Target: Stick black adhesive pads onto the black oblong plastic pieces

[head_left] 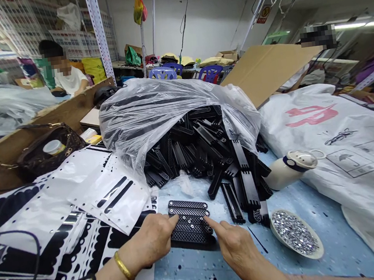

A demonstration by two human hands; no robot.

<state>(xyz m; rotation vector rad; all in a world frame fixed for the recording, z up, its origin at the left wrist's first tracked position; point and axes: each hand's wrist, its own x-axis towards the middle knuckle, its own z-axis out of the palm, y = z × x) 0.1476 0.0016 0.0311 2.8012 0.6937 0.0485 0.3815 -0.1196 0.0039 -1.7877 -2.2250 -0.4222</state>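
Observation:
Several black pieces with a crosshatched face (188,235) lie side by side in a block on the table, with small shiny silver bits on their ends and scattered over the middle. My left hand (154,237), a gold bangle at its wrist, has its fingers curled, and a fingertip touches the block's left side. Whether it pinches a small bit is hidden. My right hand (236,245) stretches its index finger to the block's right end, the other fingers folded under. A white bowl (318,253) of tiny shiny silver pieces (293,231) stands right of it.
Behind the block, a large clear plastic bag (130,119) spills black slotted pieces (188,149). Sticker sheets (108,190) overlap at left, near a brown handbag (38,153). At right are a cream bottle (280,174), a thin black stick (258,240) and a white sack (310,120). A person (68,79) sits far left.

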